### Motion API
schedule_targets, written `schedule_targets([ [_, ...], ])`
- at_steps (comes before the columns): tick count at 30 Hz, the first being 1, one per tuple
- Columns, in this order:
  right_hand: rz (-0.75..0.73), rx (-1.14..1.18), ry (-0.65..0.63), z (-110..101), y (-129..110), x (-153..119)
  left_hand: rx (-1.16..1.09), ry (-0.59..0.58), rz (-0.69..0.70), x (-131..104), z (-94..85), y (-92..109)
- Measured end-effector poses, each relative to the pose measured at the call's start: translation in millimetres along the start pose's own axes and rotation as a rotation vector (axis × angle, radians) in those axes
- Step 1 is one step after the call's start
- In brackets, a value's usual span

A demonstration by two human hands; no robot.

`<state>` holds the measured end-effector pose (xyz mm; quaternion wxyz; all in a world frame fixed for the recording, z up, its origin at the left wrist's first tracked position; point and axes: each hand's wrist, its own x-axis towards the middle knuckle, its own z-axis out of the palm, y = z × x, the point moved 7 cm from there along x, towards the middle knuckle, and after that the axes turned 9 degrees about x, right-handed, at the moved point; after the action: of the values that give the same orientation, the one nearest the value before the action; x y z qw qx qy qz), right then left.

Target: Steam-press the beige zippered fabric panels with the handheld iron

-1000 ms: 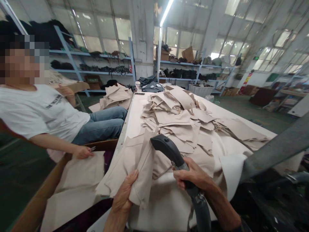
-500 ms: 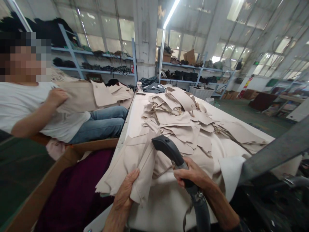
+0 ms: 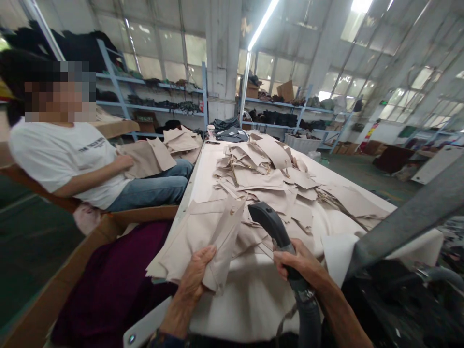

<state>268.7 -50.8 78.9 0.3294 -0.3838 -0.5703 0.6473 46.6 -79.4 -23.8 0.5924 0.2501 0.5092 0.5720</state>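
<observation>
My left hand (image 3: 195,270) grips beige fabric pieces (image 3: 222,237), thumb on top and the other fingers beneath. They fan out over the near left corner of the table, and a small metal fitting shows near the upper end of the top piece. In my right hand (image 3: 300,263) is the grey-black handle of a vacuum hose (image 3: 270,221), fingers wrapped round it. Its slanted nozzle points up and left, just right of the held fabric and apart from it. Behind both hands lies a loose heap of beige cut pieces (image 3: 259,179), some with gold-coloured zippers or trims.
On the left, a seated co-worker (image 3: 101,154) holds beige fabric. A cardboard box (image 3: 85,246) with purple cloth (image 3: 119,270) stands at the table's left side. A grey metal bar (image 3: 409,217) slants across the right. Dark garments (image 3: 232,134) lie at the table's far end (image 3: 210,157).
My right hand has drawn the vacuum nozzle rightward, away from the held fabric. The fabric's upper end now stands clear of it. The co-worker's raised hand and fabric have come down toward the lap.
</observation>
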Motion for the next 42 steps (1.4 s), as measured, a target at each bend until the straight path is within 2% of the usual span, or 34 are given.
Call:
schedule_targets([
  [4, 0.031, -0.037, 0.062, -6.8, 8.0, -14.9, 0.336, -0.119, 0.213, -0.8, 42.1, 11.2],
  [6, 0.041, -0.050, 0.072, -9.1, 11.0, -21.0, 0.491, -0.106, 0.315, 2.1, 48.7, 25.8],
  [7, 0.049, -0.056, 0.073, -10.0, 13.0, -24.0, 0.540, -0.042, 0.373, 4.9, 42.3, 37.0],
  [8, 0.057, -0.066, 0.071, -10.6, 15.3, -26.9, 0.577, 0.070, 0.437, 8.1, 28.7, 50.3],
  [10, 0.076, -0.085, 0.064, -10.8, 20.3, -32.1, 0.677, 0.418, 0.596, 9.8, -13.7, 79.8],
  [12, 0.090, -0.109, 0.050, -8.4, 24.7, -35.4, 0.919, 0.691, 0.651, 12.9, -51.3, 97.8],
  [13, 0.091, -0.119, 0.039, -6.1, 26.1, -36.0, 1.061, 0.747, 0.611, 19.0, -65.0, 100.5],
  [15, 0.101, -0.133, 0.011, 0.5, 28.6, -36.0, 1.305, 0.750, 0.490, 34.6, -82.3, 98.5],
  [18, 0.138, -0.163, -0.065, 14.6, 32.0, -35.3, 1.438, 0.757, 0.375, 48.4, -90.5, 95.9],
  [21, 0.162, -0.173, -0.103, 26.6, 33.3, -36.1, 1.277, 0.724, 0.382, 50.7, -89.1, 102.9],
  [25, 0.195, -0.154, -0.069, 38.0, 28.0, -34.5, 1.031, 0.623, 0.439, 39.4, -83.0, 118.6],
  [27, 0.197, -0.165, -0.095, 47.7, 19.3, -30.1, 0.763, 0.497, 0.459, 30.2, -75.2, 120.2],
  [29, 0.178, -0.171, -0.156, 60.5, 8.1, -23.1, 0.430, 0.323, 0.449, 20.4, -61.8, 116.1],
  [31, 0.138, -0.155, -0.216, 73.5, -3.2, -14.8, 0.221, 0.206, 0.424, 9.3, -47.8, 110.9],
  [34, 0.064, -0.095, -0.292, 91.1, -15.0, -3.9, 0.122, 0.154, 0.420, -6.4, -35.5, 105.6],
  [42, 0.025, 0.014, -0.400, 121.0, -19.8, 10.1, 0.116, 0.135, 0.439, -29.2, -26.2, 95.2],
])
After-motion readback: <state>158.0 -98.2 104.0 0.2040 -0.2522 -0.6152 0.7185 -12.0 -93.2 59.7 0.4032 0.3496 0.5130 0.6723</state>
